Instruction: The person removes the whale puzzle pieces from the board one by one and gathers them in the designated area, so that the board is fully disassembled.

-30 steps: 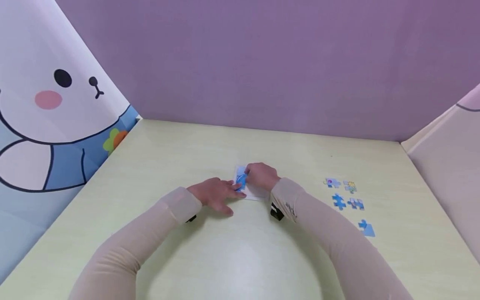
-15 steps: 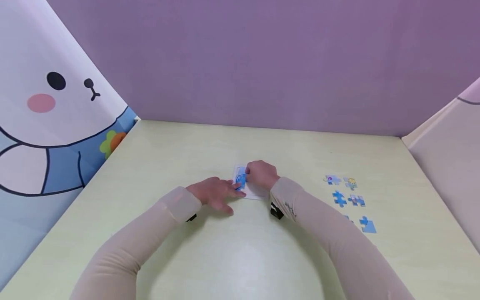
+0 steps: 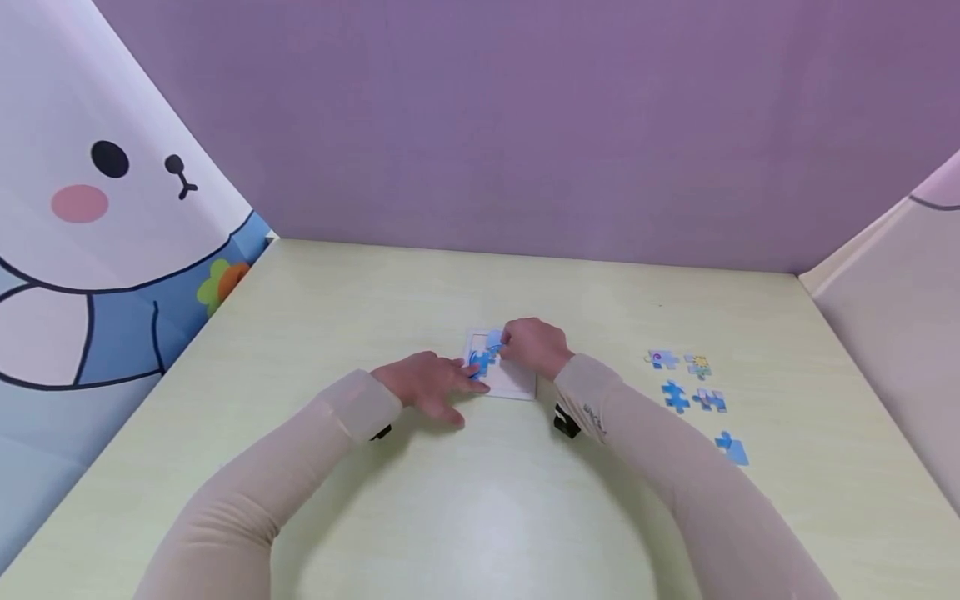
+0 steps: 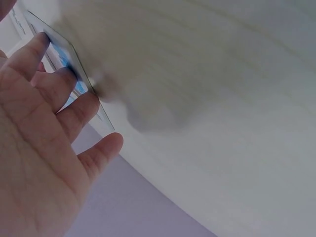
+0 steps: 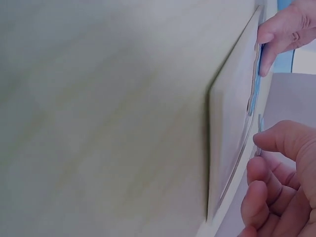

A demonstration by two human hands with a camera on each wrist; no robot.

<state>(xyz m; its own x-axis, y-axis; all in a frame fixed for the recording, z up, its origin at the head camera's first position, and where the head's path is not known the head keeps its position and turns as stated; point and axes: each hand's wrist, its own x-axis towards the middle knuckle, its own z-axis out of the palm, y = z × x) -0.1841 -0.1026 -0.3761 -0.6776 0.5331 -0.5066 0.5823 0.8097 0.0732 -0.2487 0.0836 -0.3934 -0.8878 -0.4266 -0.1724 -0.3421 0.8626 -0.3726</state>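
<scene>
A shallow white puzzle tray point(image 3: 517, 387) lies mid-table, with blue jigsaw pieces point(image 3: 481, 362) along its left side. My left hand point(image 3: 426, 385) is spread flat, and its fingertips press on the tray's left edge and the blue pieces. Over the tray's upper part my right hand point(image 3: 537, 346) pinches a light-blue puzzle piece point(image 3: 494, 340) between thumb and finger. In the right wrist view this puzzle piece point(image 5: 260, 123) stands edge-on, slightly off the tray point(image 5: 232, 113). My left fingers point(image 4: 61, 81) touch the tray's rim in the left wrist view.
Several loose jigsaw pieces lie to the right: a purple one point(image 3: 663, 359), a yellow sun one point(image 3: 697, 365), a blue one point(image 3: 675, 397), a mixed one point(image 3: 709, 400) and a blue corner one point(image 3: 731, 447). A purple partition point(image 3: 525, 133) stands behind the table.
My right hand has shifted slightly right, and the piece it pinches has moved with it, showing more of the blue pieces. The left hand stays in place on the tray.
</scene>
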